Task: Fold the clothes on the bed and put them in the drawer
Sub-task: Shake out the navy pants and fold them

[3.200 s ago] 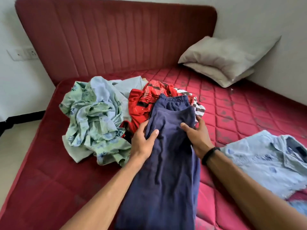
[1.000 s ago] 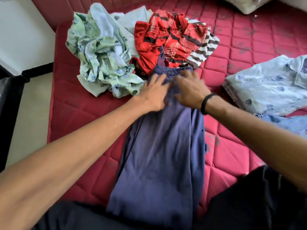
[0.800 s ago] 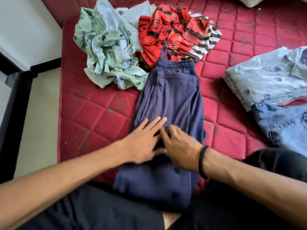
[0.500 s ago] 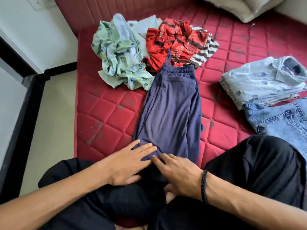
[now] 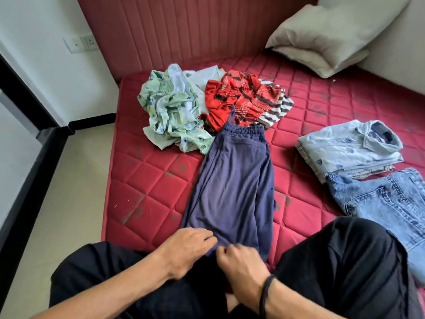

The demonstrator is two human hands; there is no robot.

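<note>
Navy trousers (image 5: 232, 187) lie flat and lengthwise on the red mattress (image 5: 147, 192), waistband toward the headboard (image 5: 184, 28), hem at the person's lap. Both hands sit at that near hem. The left hand (image 5: 186, 247) has its fingers curled down onto the cloth edge, and the right hand (image 5: 241, 261), with a black band on its wrist, is curled too, fingertips pinching the fabric just beside the left. The frame is a little blurred there, but both look to be gripping the hem.

Past the waistband is a heap of unfolded clothes: a crumpled green shirt (image 5: 170, 111) on the left, touching the trousers' upper edge, a red patterned garment (image 5: 239, 97) next to it, and a striped piece (image 5: 276, 107) poking out from under the red one. To the right, well apart from the trousers, a pale blue shirt (image 5: 345, 148) lies folded, collar up, on top of another folded piece, with jeans (image 5: 386, 203) just in front of it.

Two pillows (image 5: 326, 38) are stacked in the far right corner against the wall. The person's knees, in black, frame the bottom of the view. No drawer can be seen from here.
</note>
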